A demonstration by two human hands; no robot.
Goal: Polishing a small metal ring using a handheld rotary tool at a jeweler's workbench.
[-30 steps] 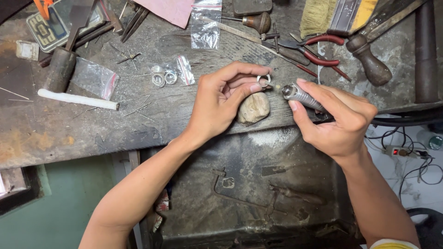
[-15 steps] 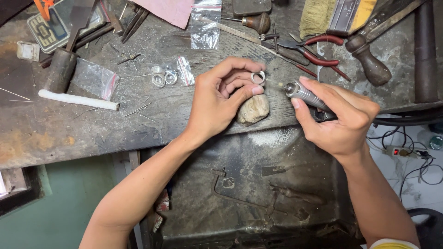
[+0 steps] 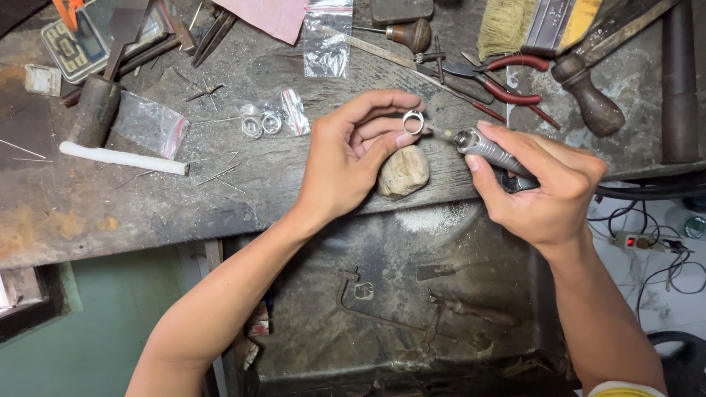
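Observation:
My left hand [image 3: 351,158] pinches a small silver ring [image 3: 413,121] between thumb and fingers, just above a tan stone-like block [image 3: 403,172] at the bench edge. My right hand [image 3: 540,187] grips a grey metal rotary handpiece [image 3: 491,150], its thin bit tip touching the ring's right side. Both hands hover over the front edge of the worn wooden workbench [image 3: 147,198].
Two more silver rings [image 3: 261,125] lie beside small plastic bags [image 3: 151,125]. A white rod [image 3: 121,157], red-handled pliers [image 3: 507,81], a wooden-handled tool [image 3: 588,99], a brush [image 3: 507,26] and a hammer [image 3: 95,103] litter the bench. Cables and a power strip [image 3: 647,241] lie lower right.
The left hand has turned the ring slightly and shifted it a little left; the handpiece tip has stayed against it. Both hands are otherwise in place.

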